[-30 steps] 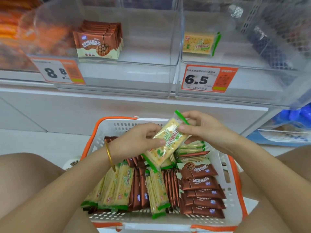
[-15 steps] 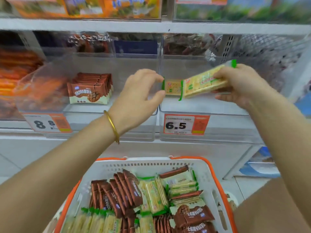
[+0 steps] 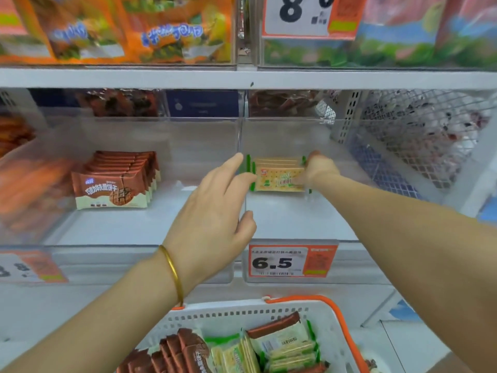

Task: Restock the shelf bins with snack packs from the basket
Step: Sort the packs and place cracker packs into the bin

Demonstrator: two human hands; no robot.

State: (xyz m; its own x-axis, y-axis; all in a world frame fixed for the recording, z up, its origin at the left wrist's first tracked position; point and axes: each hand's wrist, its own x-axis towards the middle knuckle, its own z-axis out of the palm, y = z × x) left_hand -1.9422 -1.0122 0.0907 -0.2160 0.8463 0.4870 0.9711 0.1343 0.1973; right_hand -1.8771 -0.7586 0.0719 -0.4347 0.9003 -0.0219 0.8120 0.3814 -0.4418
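The person reaches with both arms into the right clear bin (image 3: 295, 219) on the middle shelf. A short row of cracker packs (image 3: 278, 177), yellow with green ends, stands on edge near the back of this bin, the printed face to the front. The right hand (image 3: 320, 170) is at the right end of the row, with its fingers curled round the ends of the packs, so it grips them; it is blurred, and how many packs it holds cannot be told. The left hand (image 3: 215, 205) is relaxed, with straight fingers (image 3: 236, 161) that reach the green left ends of the same packs; it holds nothing, and whether the tips really press the packs is not clear. A gold bangle (image 3: 172, 273) sits on the left wrist. An orange and white price tag (image 3: 291, 262) with "6.5" hangs on the front of the right bin. In the left clear bin (image 3: 121, 230), just beside it, a row of brown biscuit packs (image 3: 113, 184) stands upright. Below, at the lower edge of the view, is the white basket (image 3: 336, 319) with an orange rim; inside it lie more brown packs (image 3: 183, 351) on the left and green and yellow packs (image 3: 285, 345) on the right. On the shelf above stand orange bags (image 3: 134, 28).
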